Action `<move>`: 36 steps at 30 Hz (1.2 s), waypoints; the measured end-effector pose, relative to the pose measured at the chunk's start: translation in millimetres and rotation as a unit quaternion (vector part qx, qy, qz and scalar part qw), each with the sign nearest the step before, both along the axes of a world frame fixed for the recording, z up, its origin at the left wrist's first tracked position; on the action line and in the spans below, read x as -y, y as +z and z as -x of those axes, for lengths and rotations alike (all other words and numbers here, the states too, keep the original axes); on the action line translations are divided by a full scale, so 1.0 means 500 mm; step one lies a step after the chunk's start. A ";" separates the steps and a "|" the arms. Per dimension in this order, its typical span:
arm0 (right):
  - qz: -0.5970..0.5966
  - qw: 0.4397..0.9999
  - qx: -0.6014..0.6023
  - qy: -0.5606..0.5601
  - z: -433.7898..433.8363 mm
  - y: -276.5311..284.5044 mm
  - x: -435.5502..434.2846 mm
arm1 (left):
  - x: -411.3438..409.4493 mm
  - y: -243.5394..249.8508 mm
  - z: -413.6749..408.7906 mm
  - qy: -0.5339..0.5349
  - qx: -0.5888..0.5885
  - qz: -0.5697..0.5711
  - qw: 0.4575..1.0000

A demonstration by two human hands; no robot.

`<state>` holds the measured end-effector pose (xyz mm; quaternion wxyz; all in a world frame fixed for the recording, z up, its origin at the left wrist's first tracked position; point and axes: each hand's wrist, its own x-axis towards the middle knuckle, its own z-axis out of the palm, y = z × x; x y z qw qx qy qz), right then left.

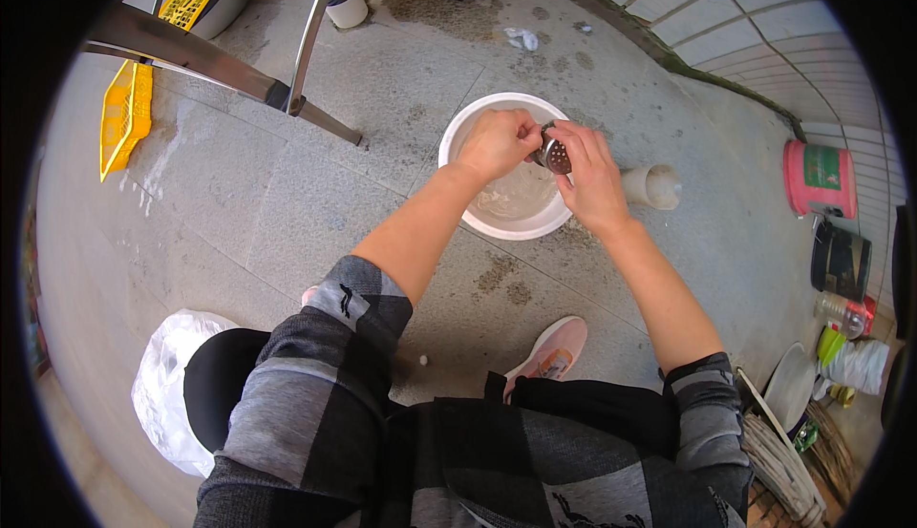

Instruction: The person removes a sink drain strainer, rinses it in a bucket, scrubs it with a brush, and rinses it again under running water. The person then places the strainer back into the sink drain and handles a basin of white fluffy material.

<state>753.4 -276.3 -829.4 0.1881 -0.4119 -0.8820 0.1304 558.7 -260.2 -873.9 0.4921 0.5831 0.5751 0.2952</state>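
Over a white plastic basin point(453, 123) on the floor, my right hand point(593, 170) holds a small round metal piece with a perforated face point(557, 158), which looks like a strainer or shower part. My left hand point(501, 143) is closed at the piece's left edge, its thumb and fingertips pinched together there; what lies between them is hidden. Cloudy water with pale bits point(512, 195) shows in the basin below both hands. A pale cylindrical container point(653, 186) lies on its side just right of the basin.
A metal frame leg point(326, 120) stands to the upper left, near a yellow plastic basket point(127, 123). By the right wall are a pink bucket point(819, 178) and a black bucket point(840, 261). A white plastic bag point(168, 385) lies at lower left, and a tiled wall point(723, 12) curves behind.
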 end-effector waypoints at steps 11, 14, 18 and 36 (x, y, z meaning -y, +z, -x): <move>0.057 0.989 -0.041 -0.126 0.017 -0.010 -0.002 | 0.007 -0.036 -0.017 0.022 0.002 -0.007 1.000; 0.020 0.996 -0.033 -0.080 0.013 -0.007 -0.002 | 0.008 -0.044 -0.015 0.025 0.010 -0.031 0.999; 0.014 0.999 -0.023 -0.043 0.004 0.000 -0.004 | 0.003 -0.045 -0.007 -0.002 -0.018 -0.047 0.999; 0.046 0.995 -0.083 -0.042 -0.008 -0.007 -0.026 | 0.005 -0.055 -0.003 -0.033 -0.004 -0.025 0.999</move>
